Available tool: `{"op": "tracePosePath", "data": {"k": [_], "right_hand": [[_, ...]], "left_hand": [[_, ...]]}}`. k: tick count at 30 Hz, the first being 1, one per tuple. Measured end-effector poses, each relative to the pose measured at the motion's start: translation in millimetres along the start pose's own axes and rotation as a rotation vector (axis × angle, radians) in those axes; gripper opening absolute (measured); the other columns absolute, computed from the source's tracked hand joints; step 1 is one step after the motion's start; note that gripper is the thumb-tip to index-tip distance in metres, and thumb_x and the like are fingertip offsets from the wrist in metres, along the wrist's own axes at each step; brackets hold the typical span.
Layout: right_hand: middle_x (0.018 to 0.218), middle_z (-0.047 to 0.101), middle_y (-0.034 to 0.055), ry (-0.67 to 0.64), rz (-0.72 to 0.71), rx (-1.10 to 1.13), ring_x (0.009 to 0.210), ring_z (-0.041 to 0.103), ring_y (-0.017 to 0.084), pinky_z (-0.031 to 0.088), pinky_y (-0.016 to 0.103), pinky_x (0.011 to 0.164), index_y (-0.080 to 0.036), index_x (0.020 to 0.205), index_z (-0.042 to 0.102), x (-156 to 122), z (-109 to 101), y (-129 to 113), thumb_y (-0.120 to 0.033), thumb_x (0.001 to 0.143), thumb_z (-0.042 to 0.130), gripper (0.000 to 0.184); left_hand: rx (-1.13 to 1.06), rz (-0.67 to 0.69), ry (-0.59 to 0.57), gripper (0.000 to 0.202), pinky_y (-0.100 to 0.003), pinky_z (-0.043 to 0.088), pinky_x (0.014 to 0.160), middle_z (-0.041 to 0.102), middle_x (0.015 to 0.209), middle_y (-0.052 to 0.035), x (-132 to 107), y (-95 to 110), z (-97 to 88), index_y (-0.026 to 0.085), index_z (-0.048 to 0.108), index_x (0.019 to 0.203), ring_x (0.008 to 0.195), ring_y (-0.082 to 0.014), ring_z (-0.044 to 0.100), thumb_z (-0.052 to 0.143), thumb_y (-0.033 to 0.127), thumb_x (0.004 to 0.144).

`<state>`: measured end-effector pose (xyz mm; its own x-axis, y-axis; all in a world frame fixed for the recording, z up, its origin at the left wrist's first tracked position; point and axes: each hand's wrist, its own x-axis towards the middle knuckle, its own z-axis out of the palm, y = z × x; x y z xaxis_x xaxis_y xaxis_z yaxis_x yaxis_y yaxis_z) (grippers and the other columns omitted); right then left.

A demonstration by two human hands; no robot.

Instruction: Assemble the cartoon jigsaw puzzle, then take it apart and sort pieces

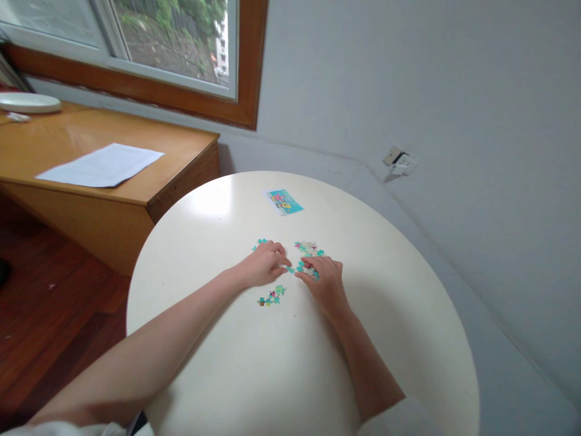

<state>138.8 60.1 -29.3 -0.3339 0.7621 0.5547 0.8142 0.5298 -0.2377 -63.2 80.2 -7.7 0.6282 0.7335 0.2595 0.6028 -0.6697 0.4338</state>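
Between my hands, near the middle of the table, small teal jigsaw pieces lie close together. My left hand [267, 264] is closed, with thumb and forefinger pinching a small jigsaw piece [291, 270]. My right hand [327, 280] is curled with its thumb and forefinger at another teal jigsaw piece [300, 266]. More pieces lie partly hidden under its fingers. Behind the right hand is a cluster of jigsaw pieces [308, 247]. Some teal pieces [262, 241] show behind the left hand. Nearer to me lies a group of pieces [272, 296], green, teal and brown.
A colourful picture card [284, 202] lies at the far side of the round white table [218, 369]. To the left stands a wooden desk [181, 136] with a paper sheet [102, 165] and a white round object [29, 102]. A wall with a socket [399, 161] borders the right.
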Motion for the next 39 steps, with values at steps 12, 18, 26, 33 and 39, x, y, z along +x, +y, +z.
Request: {"op": "tracePosePath", "data": {"k": [12,18,26,33,39], "right_hand": [[0.092,0.069,0.0017,-0.228,-0.123,0.092,0.09,0.06,0.018,0.035,0.032,0.081,-0.024,0.101,0.064,1,-8,-15,-0.02,0.079,0.062,0.022],[0.094,0.069,0.0026,-0.253,-0.133,0.151,0.093,0.059,0.019,0.035,0.034,0.085,-0.023,0.099,0.063,0,-12,-21,-0.017,0.077,0.061,0.023],[0.083,0.067,0.0013,-0.134,-0.065,0.105,0.086,0.058,0.018,0.035,0.032,0.08,-0.02,0.093,0.064,-1,-9,-16,-0.006,0.072,0.048,0.03],[0.089,0.067,0.0033,-0.09,0.01,0.016,0.087,0.055,0.018,0.032,0.032,0.077,-0.021,0.094,0.065,-3,-2,-6,-0.009,0.079,0.047,0.027],[0.092,0.066,0.0042,-0.135,0.035,-0.004,0.09,0.054,0.018,0.032,0.032,0.077,-0.024,0.1,0.068,-4,-1,-7,-0.008,0.08,0.047,0.033]], "left_hand": [[0.004,-0.008,0.013,0.022,-0.035,0.041,0.085,0.061,0.096,-0.0072,0,-1,-0.1,0.021,0.071,0.093,0.09,-0.02,0.055,0.054,0.016,0.079],[0.019,-0.017,0.003,0.022,-0.035,0.041,0.085,0.061,0.096,-0.008,1,-2,0.6,0.019,0.071,0.093,0.091,-0.0209,0.055,0.055,0.015,0.078],[0.021,-0.023,0.005,0.023,-0.036,0.041,0.085,0.061,0.096,-0.0083,0,0,-1.1,0.018,0.071,0.095,0.091,-0.0218,0.056,0.055,0.013,0.079],[0.032,-0.032,0.004,0.021,-0.036,0.042,0.084,0.061,0.097,-0.0078,1,-1,0.3,0.02,0.069,0.096,0.091,-0.0221,0.056,0.057,0.018,0.079],[0.032,-0.034,0.003,0.021,-0.036,0.041,0.084,0.062,0.097,-0.0079,1,-2,1.0,0.02,0.069,0.095,0.091,-0.022,0.056,0.056,0.018,0.079]]}}
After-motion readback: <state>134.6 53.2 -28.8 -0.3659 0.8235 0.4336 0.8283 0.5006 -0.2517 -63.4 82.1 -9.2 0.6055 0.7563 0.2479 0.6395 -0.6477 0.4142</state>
